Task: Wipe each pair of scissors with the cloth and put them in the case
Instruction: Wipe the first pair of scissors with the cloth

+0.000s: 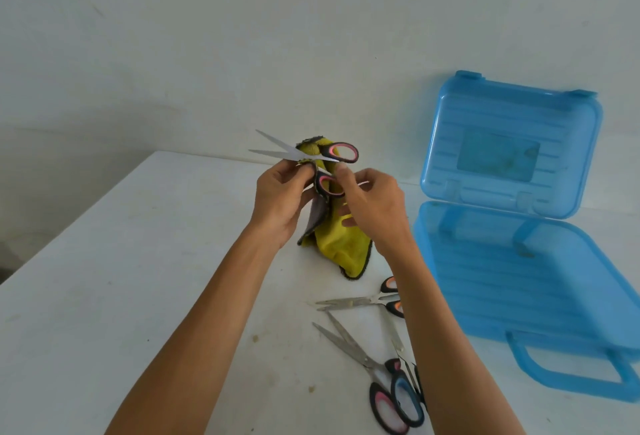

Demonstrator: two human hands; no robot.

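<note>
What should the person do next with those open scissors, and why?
Probably slide the yellow cloth, held in the right hand, along the blades of the pink-handled scissors, which the left hand grips near the pivot: the blades look uncovered, and the blue case lies open.

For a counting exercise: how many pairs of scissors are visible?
4: a pink-handled pair in the left hand, against the right hand's cloth; on the table, an orange-handled pair, a second pink-handled pair and a blue-handled pair. The right forearm may hide more.
</note>
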